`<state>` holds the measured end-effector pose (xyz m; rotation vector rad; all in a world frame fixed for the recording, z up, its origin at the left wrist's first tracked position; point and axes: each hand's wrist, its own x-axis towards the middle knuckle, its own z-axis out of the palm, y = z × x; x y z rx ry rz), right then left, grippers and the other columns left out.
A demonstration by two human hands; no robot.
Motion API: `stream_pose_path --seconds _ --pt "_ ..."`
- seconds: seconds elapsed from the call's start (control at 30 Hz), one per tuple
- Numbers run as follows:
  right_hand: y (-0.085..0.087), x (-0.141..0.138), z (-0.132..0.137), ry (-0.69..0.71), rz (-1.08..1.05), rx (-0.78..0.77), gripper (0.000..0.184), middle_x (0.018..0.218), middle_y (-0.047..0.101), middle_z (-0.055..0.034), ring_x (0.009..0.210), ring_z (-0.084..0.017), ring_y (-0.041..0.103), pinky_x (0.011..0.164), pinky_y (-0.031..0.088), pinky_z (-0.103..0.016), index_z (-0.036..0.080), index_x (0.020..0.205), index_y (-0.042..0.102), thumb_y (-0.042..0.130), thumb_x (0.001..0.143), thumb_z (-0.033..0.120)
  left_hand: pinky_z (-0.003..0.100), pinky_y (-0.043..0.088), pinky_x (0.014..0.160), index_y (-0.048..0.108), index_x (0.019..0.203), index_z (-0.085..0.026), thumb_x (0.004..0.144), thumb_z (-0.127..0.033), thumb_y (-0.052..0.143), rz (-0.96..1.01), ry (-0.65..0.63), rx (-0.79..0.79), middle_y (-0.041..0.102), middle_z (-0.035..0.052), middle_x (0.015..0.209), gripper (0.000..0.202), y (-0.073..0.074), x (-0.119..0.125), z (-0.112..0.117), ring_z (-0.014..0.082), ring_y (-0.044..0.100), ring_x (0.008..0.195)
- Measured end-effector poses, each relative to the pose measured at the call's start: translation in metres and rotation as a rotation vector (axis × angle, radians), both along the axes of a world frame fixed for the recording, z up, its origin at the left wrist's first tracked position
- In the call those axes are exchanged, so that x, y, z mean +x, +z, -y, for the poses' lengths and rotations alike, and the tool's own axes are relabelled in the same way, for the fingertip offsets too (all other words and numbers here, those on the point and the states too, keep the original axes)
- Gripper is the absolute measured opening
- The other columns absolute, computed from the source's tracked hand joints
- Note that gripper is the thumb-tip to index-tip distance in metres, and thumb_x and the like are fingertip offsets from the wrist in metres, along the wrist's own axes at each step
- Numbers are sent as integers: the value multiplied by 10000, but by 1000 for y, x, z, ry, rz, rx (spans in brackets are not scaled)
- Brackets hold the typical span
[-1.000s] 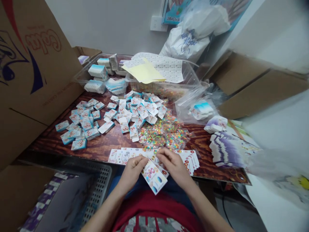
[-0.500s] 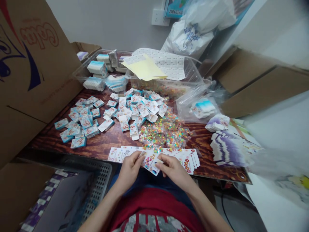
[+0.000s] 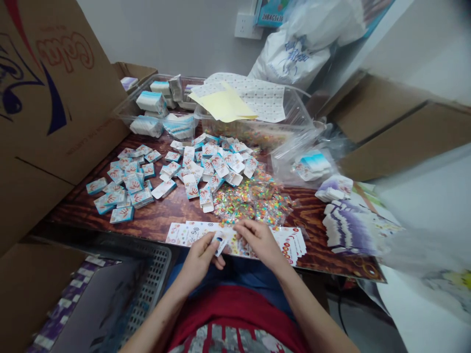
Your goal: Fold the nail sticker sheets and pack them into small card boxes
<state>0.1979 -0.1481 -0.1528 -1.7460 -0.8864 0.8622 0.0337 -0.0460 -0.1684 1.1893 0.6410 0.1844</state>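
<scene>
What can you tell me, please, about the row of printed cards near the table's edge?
The row of printed cards is an overlapping spread of white, glossy-looking paper cards with colourful round prints and red dots. It lies flat along the near edge of the wood-grain table. The left hand holds one card up; the right hand touches the row.

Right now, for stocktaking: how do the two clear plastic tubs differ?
The left tub holds white-and-blue packets; the right tub holds multicoloured small pieces. The right tub is topped by a dotted printed sheet and a yellow sheet; the left tub is uncovered. Both are clear plastic, side by side.
</scene>
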Motion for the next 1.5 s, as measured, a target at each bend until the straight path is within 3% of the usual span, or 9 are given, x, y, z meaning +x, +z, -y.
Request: stream_pose_path --seconds 0.13,0.3,0.5,0.7,0.93,1.17,1.3,1.4,1.5 --pt "-8 11 -24 -87 538 -57 219 821 647 -44 784 -206 599 726 434 -313 191 809 647 476 941 219 207 504 474 576 908 -142 798 -561 639 -7 126 -12 684 41 770 438 -4 5 -8 103 593 501" --pt "-15 7 -49 -28 835 -264 194 1084 613 -132 986 -281 584 802 450 -368 169 1084 623 610 893 201 211 499 432 550 871 -150 760 -583 658 -23 197 -31 651 12 736 460 -8 12 -10 107 596 481" --pt "-22 21 -41 -100 646 -121 146 929 653 -78 861 -234 611 785 448 -346 197 846 643 512 904 163 214 502 436 542 842 -149 753 -602 650 -25 189 -26 655 22 746 474 -11 11 -9 112 609 488" --pt "-27 42 -25 -328 193 87 203 730 655 -29 652 -206 609 617 474 -317 188 932 647 590 831 354 199 469 411 558 869 -137 755 -561 659 -19 181 -52 671 35 754 450 -11 11 -10 98 578 463" --pt "-7 43 -14 -437 -34 188 227 698 623 -8 611 -172 549 581 447 -295 199 784 653 704 731 415 195 433 407 563 930 -150 744 -541 653 -8 167 -42 683 40 806 442 -2 25 -10 93 557 462" --pt "-7 -18 -21 -302 11 263 143 1070 618 -85 1012 -245 578 847 486 -378 203 708 650 666 789 320 213 427 480 568 1062 -172 767 -341 646 90 -5 -53 569 -42 613 349 10 40 -2 115 516 491" --pt "-11 -18 -16 -250 -37 158 129 975 609 -57 865 -215 602 727 503 -341 212 798 599 658 775 323 200 395 461 592 1007 -162 852 -407 578 66 -69 29 620 3 734 290 4 30 -4 106 521 514" --pt "-7 -7 -12 -64 -237 61 258 826 608 -3 725 -183 597 643 489 -303 217 949 596 681 737 336 191 332 420 617 948 -158 904 -438 524 6 -169 166 614 3 678 298 2 23 -7 97 481 461" --pt "-3 4 -8 89 -271 8 171 703 592 21 635 -151 555 611 445 -276 194 808 623 685 733 335 211 389 465 657 941 -169 940 -382 481 9 -331 337 612 2 631 276 11 20 -17 127 533 495"
